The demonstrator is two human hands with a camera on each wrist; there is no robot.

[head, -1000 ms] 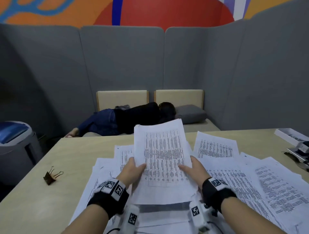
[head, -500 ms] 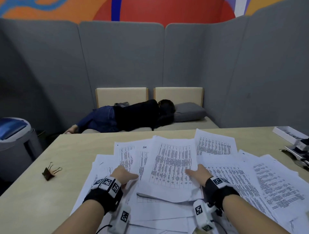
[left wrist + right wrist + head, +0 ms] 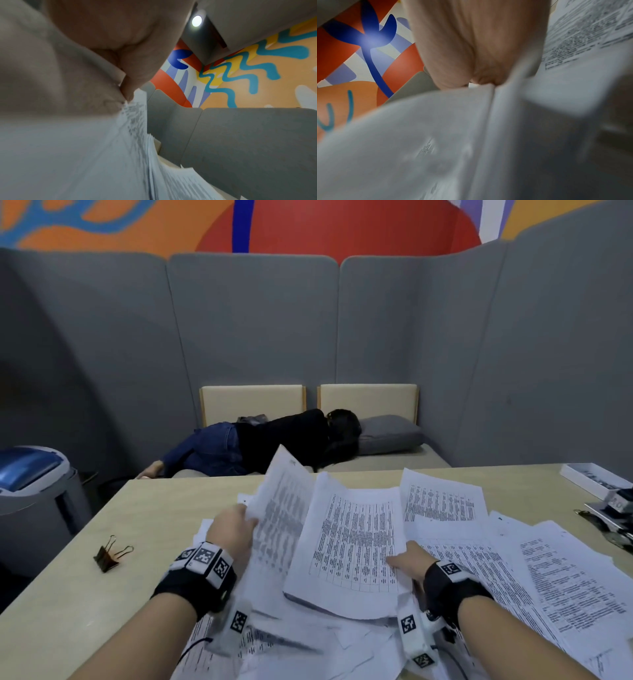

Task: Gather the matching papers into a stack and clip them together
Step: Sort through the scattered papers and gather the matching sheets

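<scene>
Many printed sheets lie spread over the wooden table (image 3: 164, 508). My left hand (image 3: 233, 529) grips a lifted sheet (image 3: 281, 508) by its left edge, and the sheet stands tilted up, blurred. In the left wrist view the same hand (image 3: 130, 81) pinches that paper's edge (image 3: 137, 115). My right hand (image 3: 406, 561) holds the right edge of a stack of table-printed pages (image 3: 352, 546), thumb on top. The right wrist view shows the hand (image 3: 479, 54) closed on the paper edge (image 3: 491, 94). A black binder clip (image 3: 109, 553) lies on the table to the left, apart from both hands.
More loose sheets (image 3: 565, 583) cover the right side of the table. A white tray (image 3: 592, 481) and a stapler-like tool (image 3: 613, 508) sit at the far right edge. A person (image 3: 260, 440) lies on the bench behind the table. A bin (image 3: 30, 481) stands at left.
The stack held upright a second ago was laid down on the pile. My left hand has since lifted a separate sheet up on the left while my right hand stays at the stack's right edge.
</scene>
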